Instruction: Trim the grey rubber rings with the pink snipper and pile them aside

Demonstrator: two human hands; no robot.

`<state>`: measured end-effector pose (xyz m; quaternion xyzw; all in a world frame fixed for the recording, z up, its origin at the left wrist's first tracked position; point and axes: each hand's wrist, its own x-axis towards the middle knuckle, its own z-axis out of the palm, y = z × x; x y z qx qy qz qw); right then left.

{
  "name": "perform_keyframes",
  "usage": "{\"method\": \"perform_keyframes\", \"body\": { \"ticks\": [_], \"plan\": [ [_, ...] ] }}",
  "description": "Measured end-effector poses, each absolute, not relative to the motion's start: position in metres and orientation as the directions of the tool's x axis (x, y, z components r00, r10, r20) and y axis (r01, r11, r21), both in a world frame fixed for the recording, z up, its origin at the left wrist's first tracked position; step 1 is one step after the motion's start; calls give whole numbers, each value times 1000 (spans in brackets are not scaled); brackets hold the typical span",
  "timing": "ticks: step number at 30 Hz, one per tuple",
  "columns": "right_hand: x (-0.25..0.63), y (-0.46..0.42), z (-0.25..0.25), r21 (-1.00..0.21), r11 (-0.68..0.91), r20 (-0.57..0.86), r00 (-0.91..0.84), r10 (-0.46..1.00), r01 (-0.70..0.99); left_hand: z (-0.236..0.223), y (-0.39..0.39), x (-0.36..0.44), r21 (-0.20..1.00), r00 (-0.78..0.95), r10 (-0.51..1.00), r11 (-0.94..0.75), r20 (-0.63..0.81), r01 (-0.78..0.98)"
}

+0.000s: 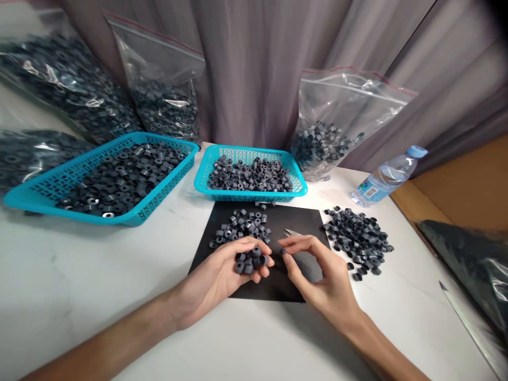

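The left hand [226, 264] is turned palm up with its fingers loosely curled, cupping a small heap of short dark-grey cylinders with round holes [251, 260]. The right hand [325, 270] faces it across a narrow gap, thumb and index finger nearly together in a pinch on one small dark piece [283, 252], mostly hidden by the fingertips; the other fingers bend loosely alongside.

Both hands are above a flat black rectangular mat [265, 290]. On the mat, just beyond the left hand, lies a loose pile of similar grey cylinders [242, 225], and beyond the right fingertips show the pointed metal tips of a tool [292, 232], partly hidden by the hand. To the right of the mat, a larger spread of dark ring-like pieces [357, 238] lies on the white marbled tabletop [119, 280].

Past the mat's far edge stands a shallow turquoise plastic mesh basket [254, 194] holding more cylinders; a longer turquoise mesh basket [39, 193], also loaded, sits to its left. Clear zip bags of dark pieces stand behind: one at right [325, 143], others at left [164, 106]. A clear plastic bottle with a blue cap [387, 180] tilts rightward in view, near a brown cardboard surface [472, 180]. Grey-mauve curtains [254, 69] hang behind everything.
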<state>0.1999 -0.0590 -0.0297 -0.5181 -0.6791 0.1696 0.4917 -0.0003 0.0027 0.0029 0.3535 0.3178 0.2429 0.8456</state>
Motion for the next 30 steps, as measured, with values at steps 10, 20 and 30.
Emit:
{"method": "perform_keyframes", "body": {
  "ticks": [10,20,30],
  "plan": [
    [194,-64,-24,-710,450,516,-35,856,541,1,-3,2,851,707,639,515,-304,-100],
    [195,-64,-23,-753,424,490,0,871,504,1,-2,-2,946,679,661,182,-319,268],
    [186,-70,-22,-721,442,474,-85,876,534,-5,-4,0,881,693,619,471,-370,49]
  ]
}}
